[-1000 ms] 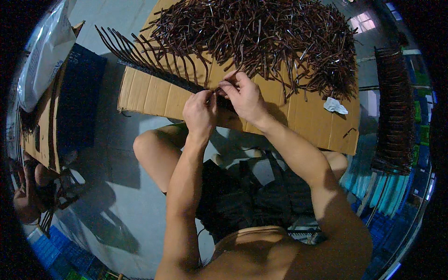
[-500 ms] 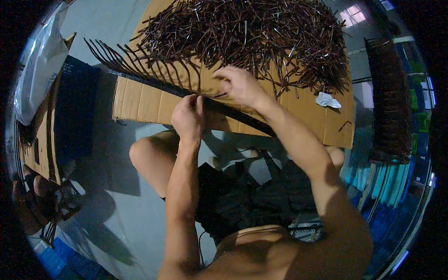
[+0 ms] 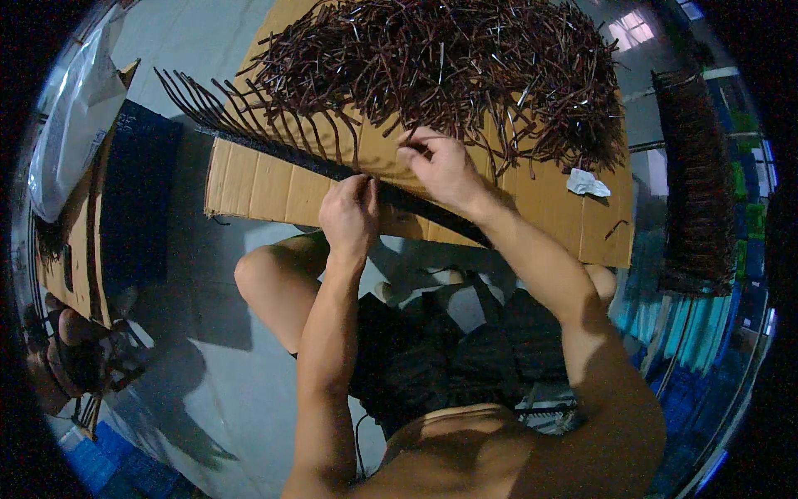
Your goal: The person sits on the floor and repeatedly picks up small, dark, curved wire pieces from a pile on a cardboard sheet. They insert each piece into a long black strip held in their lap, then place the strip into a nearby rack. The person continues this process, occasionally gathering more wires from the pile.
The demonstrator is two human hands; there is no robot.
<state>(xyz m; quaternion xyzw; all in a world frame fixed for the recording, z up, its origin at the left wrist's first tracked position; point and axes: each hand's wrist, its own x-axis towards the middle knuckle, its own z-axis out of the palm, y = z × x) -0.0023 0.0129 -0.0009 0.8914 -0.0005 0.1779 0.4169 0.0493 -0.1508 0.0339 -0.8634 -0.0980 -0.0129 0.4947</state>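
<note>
Long black comb-like strip with a row of thin dark-brown curved tines: lies across the near edge of the flat brown cardboard sheet. Long axis runs upper left to lower right; tines point away toward the pile of loose dark-brown tines. Left hand closed on the strip. Right hand partly closed, fingertips pinched at the pile's edge; contents unclear.
</note>
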